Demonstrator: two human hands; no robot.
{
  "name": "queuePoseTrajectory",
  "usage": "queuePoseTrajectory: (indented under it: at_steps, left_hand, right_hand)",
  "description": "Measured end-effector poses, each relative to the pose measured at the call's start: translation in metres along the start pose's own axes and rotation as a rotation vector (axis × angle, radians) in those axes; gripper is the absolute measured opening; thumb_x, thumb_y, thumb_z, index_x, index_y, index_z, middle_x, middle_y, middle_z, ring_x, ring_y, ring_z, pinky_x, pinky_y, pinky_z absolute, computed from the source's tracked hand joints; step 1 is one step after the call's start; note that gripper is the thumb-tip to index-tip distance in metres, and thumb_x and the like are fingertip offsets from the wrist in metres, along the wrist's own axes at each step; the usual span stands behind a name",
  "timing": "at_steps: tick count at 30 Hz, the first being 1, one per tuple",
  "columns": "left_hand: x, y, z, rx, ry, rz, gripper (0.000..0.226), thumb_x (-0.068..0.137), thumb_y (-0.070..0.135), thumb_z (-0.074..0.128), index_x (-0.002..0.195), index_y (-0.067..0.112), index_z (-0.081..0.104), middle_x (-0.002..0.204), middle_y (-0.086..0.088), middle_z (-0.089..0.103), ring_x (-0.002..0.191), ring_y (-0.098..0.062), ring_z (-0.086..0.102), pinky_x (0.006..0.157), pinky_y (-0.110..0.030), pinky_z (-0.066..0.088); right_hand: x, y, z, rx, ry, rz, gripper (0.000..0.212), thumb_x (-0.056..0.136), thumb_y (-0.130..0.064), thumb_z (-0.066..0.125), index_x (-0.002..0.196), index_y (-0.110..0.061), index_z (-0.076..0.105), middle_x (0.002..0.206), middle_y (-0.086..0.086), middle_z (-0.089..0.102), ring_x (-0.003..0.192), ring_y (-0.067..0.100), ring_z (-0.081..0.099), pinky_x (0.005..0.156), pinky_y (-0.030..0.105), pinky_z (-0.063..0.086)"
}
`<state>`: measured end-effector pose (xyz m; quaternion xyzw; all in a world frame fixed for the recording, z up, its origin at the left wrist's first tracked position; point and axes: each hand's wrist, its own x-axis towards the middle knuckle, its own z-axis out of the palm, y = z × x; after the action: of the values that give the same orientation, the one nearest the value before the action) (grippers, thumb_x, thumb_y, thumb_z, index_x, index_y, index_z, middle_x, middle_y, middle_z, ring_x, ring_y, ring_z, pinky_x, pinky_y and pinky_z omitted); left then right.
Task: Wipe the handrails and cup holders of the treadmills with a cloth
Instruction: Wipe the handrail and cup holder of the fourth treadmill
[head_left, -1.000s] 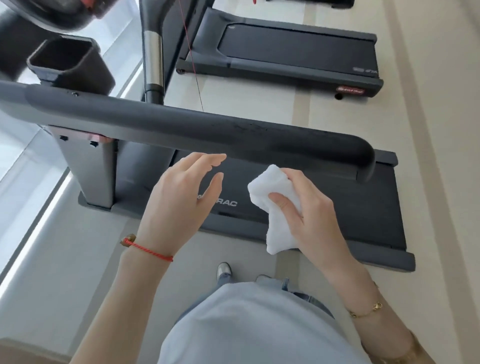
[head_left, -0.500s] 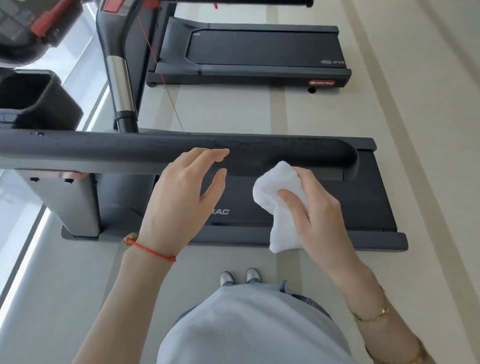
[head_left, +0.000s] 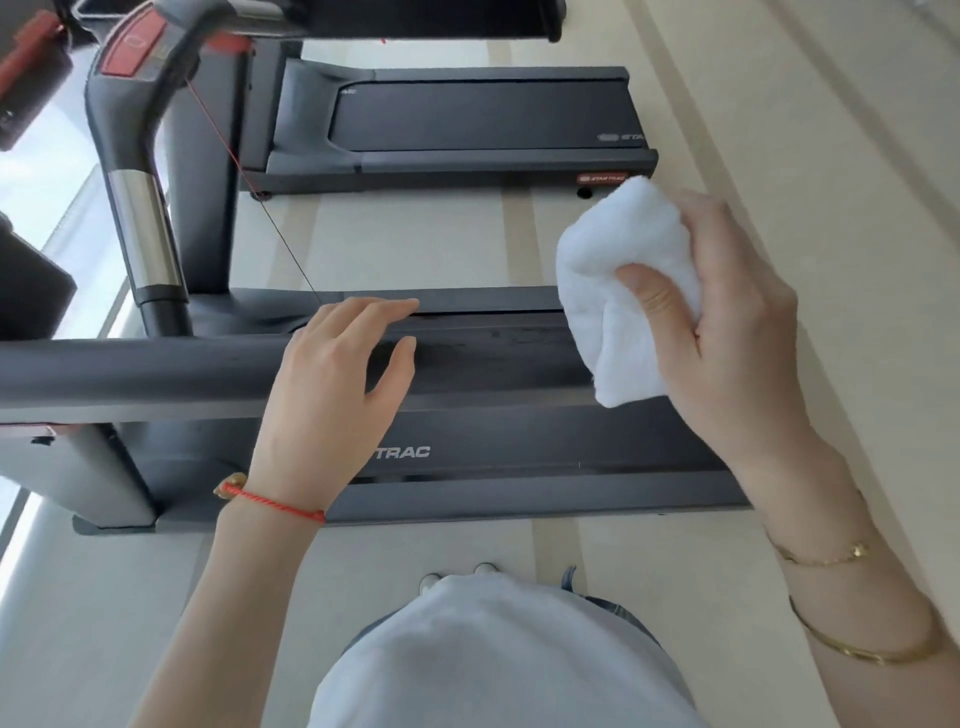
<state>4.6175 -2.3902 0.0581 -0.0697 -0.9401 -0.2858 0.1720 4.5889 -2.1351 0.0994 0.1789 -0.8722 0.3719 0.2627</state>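
Right hand clenches bunched white cloth at handrail end; left hand, fingers relaxed and released, over rail.

Pale beige floor with darker stripes running across it; bright daylight comes through floor-level glazing at the left edge, beyond the machines.

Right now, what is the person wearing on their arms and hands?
Both arms are bare, no sleeves or gloves. The left hand has a red cord bracelet with a small gold-coloured bead at the wrist. The right hand has a thin gold chain bracelet and, farther up the forearm, a plain gold bangle.
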Motion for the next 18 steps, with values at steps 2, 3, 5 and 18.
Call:
queuePoseTrajectory:
  at_steps: [2,3,5,18]
  left_hand:
    - [0.001,-0.004,0.001,0.013,-0.001,-0.022,0.028,0.095,0.014,0.059,0.123,0.014,0.065,0.110,0.002,0.067,0.105,-0.021,0.059,0.092,-0.047,0.049]
    - [0.002,-0.005,0.002,0.020,-0.006,-0.034,0.029,0.095,0.014,0.059,0.123,0.014,0.065,0.111,0.002,0.067,0.104,-0.022,0.060,0.092,-0.048,0.049]
    - [0.002,-0.008,0.002,0.034,-0.027,-0.060,0.029,0.095,0.015,0.059,0.123,0.014,0.065,0.112,0.002,0.067,0.105,-0.021,0.059,0.092,-0.049,0.049]
    - [0.002,-0.012,0.005,0.104,-0.080,-0.126,0.029,0.095,0.016,0.058,0.123,0.016,0.065,0.115,0.001,0.067,0.109,-0.022,0.058,0.100,-0.049,0.044]
  right_hand:
    - [0.000,0.010,0.009,-0.027,-0.119,0.000,0.038,0.101,-0.035,0.047,0.128,-0.009,0.051,0.117,-0.008,0.056,0.104,0.001,0.049,0.090,0.011,0.036]
    - [-0.002,0.013,0.016,-0.043,-0.213,0.014,0.041,0.100,-0.039,0.044,0.129,-0.010,0.051,0.119,-0.003,0.058,0.106,0.008,0.050,0.093,0.016,0.037]
    - [-0.010,0.019,0.033,-0.086,-0.407,0.015,0.046,0.099,-0.041,0.040,0.130,-0.009,0.054,0.124,0.002,0.059,0.113,0.015,0.050,0.100,0.026,0.036]
    - [-0.015,0.044,0.042,-0.216,-0.496,-0.061,0.042,0.099,-0.046,0.044,0.131,-0.024,0.059,0.133,-0.008,0.058,0.124,0.013,0.050,0.107,0.020,0.029]
